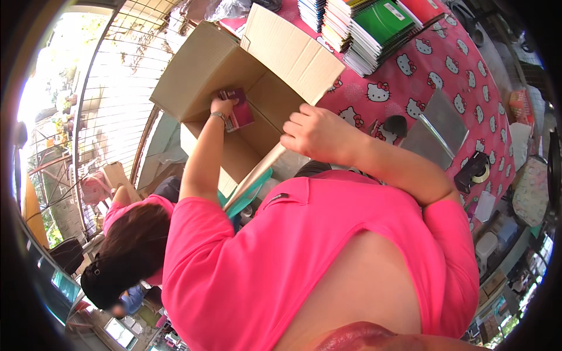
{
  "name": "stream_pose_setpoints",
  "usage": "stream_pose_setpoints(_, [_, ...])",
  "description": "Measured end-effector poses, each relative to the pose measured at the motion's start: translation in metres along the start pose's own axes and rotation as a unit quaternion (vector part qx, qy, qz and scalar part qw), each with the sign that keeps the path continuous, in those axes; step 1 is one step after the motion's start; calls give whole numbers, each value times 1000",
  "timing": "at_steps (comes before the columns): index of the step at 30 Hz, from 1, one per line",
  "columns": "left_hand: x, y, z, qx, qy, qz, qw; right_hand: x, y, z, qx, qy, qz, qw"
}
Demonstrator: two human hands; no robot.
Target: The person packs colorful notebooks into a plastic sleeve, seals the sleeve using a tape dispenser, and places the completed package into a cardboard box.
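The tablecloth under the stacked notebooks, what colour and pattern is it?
Pink tablecloth with white cartoon cat faces, seen best in the head view.

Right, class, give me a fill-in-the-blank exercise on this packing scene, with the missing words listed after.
1. The left hand lowers a maroon booklet into an open cardboard ____.
2. The right hand grips the box's near ____.
3. The tablecloth is pink with a white ____ pattern.
4. The top notebook on the stack has a ____ cover.

Missing words: box; flap; cat; green
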State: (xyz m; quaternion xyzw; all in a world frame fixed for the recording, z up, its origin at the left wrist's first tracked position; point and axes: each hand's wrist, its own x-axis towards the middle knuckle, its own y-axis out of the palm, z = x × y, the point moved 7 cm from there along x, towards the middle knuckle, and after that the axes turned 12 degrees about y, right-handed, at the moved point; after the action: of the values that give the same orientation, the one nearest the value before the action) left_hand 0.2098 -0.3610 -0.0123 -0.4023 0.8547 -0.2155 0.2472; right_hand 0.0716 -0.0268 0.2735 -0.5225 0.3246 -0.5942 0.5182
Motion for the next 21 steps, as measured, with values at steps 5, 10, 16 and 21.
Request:
stream_pose_setpoints(5, [-9,55,21,305,-76,-1,949,-10,24,-4,-45,29,77,996])
stream_pose_setpoints(10, [-39,117,25,519,-35,316,793,-14,45,-5,10,29,217,976])
stream_pose_setpoints(16, [-39,110,31,689,14,124,714,-41,92,-20,237,70,456,855])
stream_pose_setpoints(21, [-39,93,-31,380,-7,220,898,-39,119,-28,98,135,241,956])
